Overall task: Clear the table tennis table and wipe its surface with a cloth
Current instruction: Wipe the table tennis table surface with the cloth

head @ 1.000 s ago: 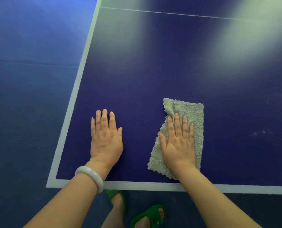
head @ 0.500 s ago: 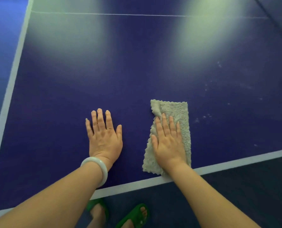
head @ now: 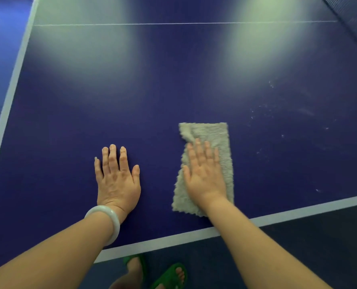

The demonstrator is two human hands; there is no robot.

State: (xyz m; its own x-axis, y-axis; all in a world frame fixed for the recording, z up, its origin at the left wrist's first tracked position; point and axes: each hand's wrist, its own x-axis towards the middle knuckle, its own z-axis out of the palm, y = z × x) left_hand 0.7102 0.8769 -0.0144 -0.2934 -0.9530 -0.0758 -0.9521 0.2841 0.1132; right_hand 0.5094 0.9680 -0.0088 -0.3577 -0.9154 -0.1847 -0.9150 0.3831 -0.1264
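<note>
The dark blue table tennis table (head: 173, 90) fills the view, with a white line along its near edge and left side. A grey fluffy cloth (head: 221, 140) lies flat near the front edge. My right hand (head: 204, 176) presses on the cloth with straight fingers. Left of it, my left hand (head: 117, 178) rests flat on the bare table surface, fingers straight, a pale bangle on the wrist.
White specks and smears (head: 277, 113) dot the table to the right of the cloth. The thin white centre line (head: 173, 24) runs across the far part. The net's dark edge (head: 352, 19) shows at the top right. My feet in green sandals (head: 169, 276) stand below the table edge.
The view has swung to the right along the table, so the left side line has slid toward the frame's left edge. My right hand with the cloth and my left hand shifted rightward over the surface.
</note>
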